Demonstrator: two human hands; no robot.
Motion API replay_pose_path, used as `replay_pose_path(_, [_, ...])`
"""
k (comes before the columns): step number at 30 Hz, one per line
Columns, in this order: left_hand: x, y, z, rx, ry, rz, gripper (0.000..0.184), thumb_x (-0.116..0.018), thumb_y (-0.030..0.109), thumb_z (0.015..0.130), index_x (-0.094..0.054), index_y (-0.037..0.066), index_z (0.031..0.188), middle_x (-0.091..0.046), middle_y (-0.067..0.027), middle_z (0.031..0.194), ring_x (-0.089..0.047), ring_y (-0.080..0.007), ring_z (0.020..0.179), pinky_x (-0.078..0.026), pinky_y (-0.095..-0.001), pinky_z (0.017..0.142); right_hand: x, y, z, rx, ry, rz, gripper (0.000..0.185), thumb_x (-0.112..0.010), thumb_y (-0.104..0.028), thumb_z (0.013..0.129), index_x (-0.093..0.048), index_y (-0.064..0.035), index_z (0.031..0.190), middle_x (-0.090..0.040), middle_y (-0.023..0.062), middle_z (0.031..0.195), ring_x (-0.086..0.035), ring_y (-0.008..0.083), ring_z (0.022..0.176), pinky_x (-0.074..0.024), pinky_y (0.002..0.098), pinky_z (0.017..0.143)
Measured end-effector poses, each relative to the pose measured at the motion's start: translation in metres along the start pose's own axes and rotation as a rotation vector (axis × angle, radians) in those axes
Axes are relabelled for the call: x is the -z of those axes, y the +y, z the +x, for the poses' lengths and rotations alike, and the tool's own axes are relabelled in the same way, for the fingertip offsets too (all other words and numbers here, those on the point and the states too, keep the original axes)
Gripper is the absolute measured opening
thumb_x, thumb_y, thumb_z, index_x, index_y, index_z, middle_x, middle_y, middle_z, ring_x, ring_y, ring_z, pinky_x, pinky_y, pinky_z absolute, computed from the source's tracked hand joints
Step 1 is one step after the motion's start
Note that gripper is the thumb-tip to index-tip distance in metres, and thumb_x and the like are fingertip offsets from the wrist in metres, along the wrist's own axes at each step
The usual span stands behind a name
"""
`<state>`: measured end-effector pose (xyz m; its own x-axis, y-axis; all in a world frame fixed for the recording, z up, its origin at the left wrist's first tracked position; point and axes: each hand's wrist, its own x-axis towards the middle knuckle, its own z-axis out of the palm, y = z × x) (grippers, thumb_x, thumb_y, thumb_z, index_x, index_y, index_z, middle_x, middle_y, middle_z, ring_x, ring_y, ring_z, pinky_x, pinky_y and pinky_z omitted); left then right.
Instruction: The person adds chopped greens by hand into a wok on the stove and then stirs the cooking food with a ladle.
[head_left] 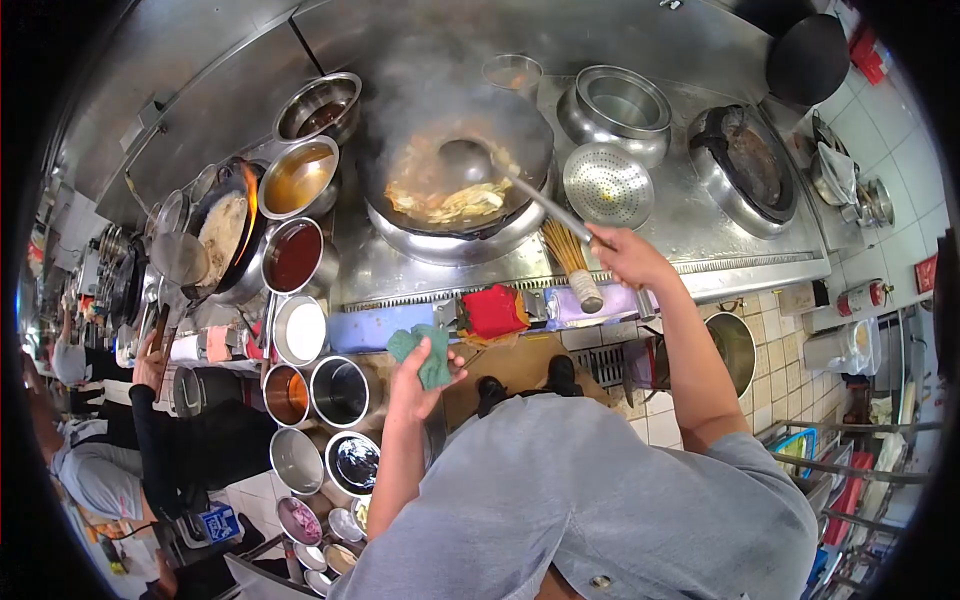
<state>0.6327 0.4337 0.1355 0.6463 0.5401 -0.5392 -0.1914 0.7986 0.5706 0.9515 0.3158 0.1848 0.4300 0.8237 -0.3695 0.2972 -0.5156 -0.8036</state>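
My right hand (630, 256) is wrapped round the handle of a long ladle (545, 203). Its dark bowl rests over the food (455, 203) in a big steaming wok (377, 165), where pale and yellowish pieces sit in brownish liquid. Steam blurs the far side of the wok. In my left hand (412, 383) is a folded green cloth (430, 352), held in front of the stove's near edge. A bamboo wok brush (568, 255) lies just left of my right hand. Behind that hand is a round perforated strainer (608, 187).
Metal pots of sauces (292, 256) line the left side. A lidded-looking steel pot (625, 105) and a second wok (750, 165) stand to the right. A red cloth (494, 312) lies on the front ledge. At left, a co-worker (110, 460) tends a flaming wok (222, 235).
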Motion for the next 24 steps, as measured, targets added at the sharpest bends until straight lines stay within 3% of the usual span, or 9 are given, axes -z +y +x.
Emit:
replay_pose_path(4, [0.008, -0.002, 0.011, 0.009, -0.022, 0.06, 0.025, -0.051, 0.018, 0.075, -0.046, 0.002, 0.093, -0.053, -0.0105, 0.074, -0.052, -0.0198, 0.062, -0.045, -0.0332, 0.056, -0.05, 0.013, 0.049, 0.263, 0.373, -0.504, 0.042, -0.044, -0.016, 0.076, -0.038, -0.0069, 0.116, -0.056, 0.0177, 0.077, -0.055, 0.0272, 0.063, -0.0436, 0.0334, 0.058])
replay_pose_path(6, [-0.002, 0.001, 0.011, 0.009, -0.047, 0.082, 0.024, -0.051, 0.018, 0.075, -0.046, 0.003, 0.092, -0.052, -0.01, 0.073, -0.051, -0.0191, 0.061, -0.044, -0.0323, 0.055, -0.07, -0.007, 0.05, 0.154, 0.247, -0.329, 0.041, -0.043, -0.016, 0.076, -0.039, -0.006, 0.116, -0.054, 0.0217, 0.085, -0.052, 0.0342, 0.079, -0.0407, 0.0362, 0.07])
replay_pose_path(8, [-0.006, 0.004, 0.011, 0.006, -0.073, 0.111, 0.023, -0.051, 0.018, 0.074, -0.046, 0.004, 0.091, -0.052, -0.0094, 0.072, -0.051, -0.0184, 0.059, -0.043, -0.0314, 0.054, -0.07, 0.001, 0.044, 0.156, 0.217, -0.211, 0.042, -0.044, -0.016, 0.077, -0.038, -0.0081, 0.117, -0.057, 0.0157, 0.073, -0.055, 0.0269, 0.061, -0.0433, 0.034, 0.056])
replay_pose_path(11, [-0.002, 0.008, 0.011, -0.025, -0.08, 0.141, 0.023, -0.05, 0.02, 0.075, -0.047, 0.003, 0.089, -0.052, -0.0094, 0.07, -0.05, -0.0184, 0.058, -0.043, -0.0305, 0.053, -0.028, -0.008, 0.005, -0.009, -0.01, 0.046, 0.042, -0.045, -0.016, 0.078, -0.038, -0.0108, 0.119, -0.041, -0.0007, 0.057, -0.036, 0.0049, 0.039, -0.0319, 0.0239, 0.032])
replay_pose_path(15, [0.014, 0.009, 0.008, 0.024, -0.076, 0.004, 0.025, -0.05, 0.022, 0.075, -0.048, 0.002, 0.09, -0.053, -0.01, 0.071, -0.051, -0.0199, 0.059, -0.043, -0.0314, 0.053, 0.0, 0.004, 0.01, -0.043, 0.033, -0.113, 0.041, -0.044, -0.016, 0.078, -0.037, -0.0104, 0.118, -0.051, 0.0055, 0.066, -0.047, 0.0137, 0.044, -0.04, 0.0291, 0.041])
replay_pose_path(17, [0.016, 0.007, 0.006, 0.064, -0.073, -0.019, 0.026, -0.049, 0.023, 0.075, -0.048, 0.002, 0.09, -0.053, -0.0104, 0.07, -0.051, -0.0204, 0.059, -0.044, -0.0316, 0.054, -0.018, 0.02, 0.047, 0.347, 0.372, -0.507, 0.041, -0.043, -0.017, 0.078, -0.037, -0.0086, 0.117, -0.056, 0.0124, 0.077, -0.055, 0.0247, 0.056, -0.0439, 0.0343, 0.054])
replay_pose_path(19, [0.017, 0.002, 0.008, 0.075, -0.089, -0.022, 0.026, -0.05, 0.023, 0.075, -0.048, 0.002, 0.09, -0.053, -0.0107, 0.071, -0.051, -0.0205, 0.059, -0.044, -0.0318, 0.054, -0.053, 0.02, 0.08, 0.378, 0.408, -0.437, 0.04, -0.042, -0.018, 0.079, -0.037, -0.0108, 0.118, -0.049, 0.0091, 0.062, -0.047, 0.0121, 0.044, -0.0376, 0.0277, 0.037])
replay_pose_path(20, [0.016, 0.001, 0.009, 0.082, -0.105, -0.025, 0.026, -0.05, 0.022, 0.075, -0.048, 0.001, 0.09, -0.052, -0.0111, 0.071, -0.051, -0.0207, 0.059, -0.044, -0.0319, 0.055, -0.063, -0.01, 0.07, 0.094, 0.211, -0.209, 0.04, -0.042, -0.018, 0.078, -0.038, -0.0087, 0.117, -0.056, 0.0136, 0.073, -0.054, 0.0258, 0.057, -0.0437, 0.0345, 0.055])
replay_pose_path(24, [0.012, -0.001, 0.007, 0.022, -0.046, 0.055, 0.023, -0.05, 0.022, 0.075, -0.048, 0.003, 0.088, -0.053, -0.0095, 0.072, -0.051, -0.0188, 0.06, -0.043, -0.0306, 0.055, -0.067, -0.006, 0.044, -0.001, -0.034, 0.275, 0.04, -0.042, -0.017, 0.08, -0.036, -0.0118, 0.119, -0.044, 0.0029, 0.056, -0.041, 0.0104, 0.04, -0.0352, 0.025, 0.036])
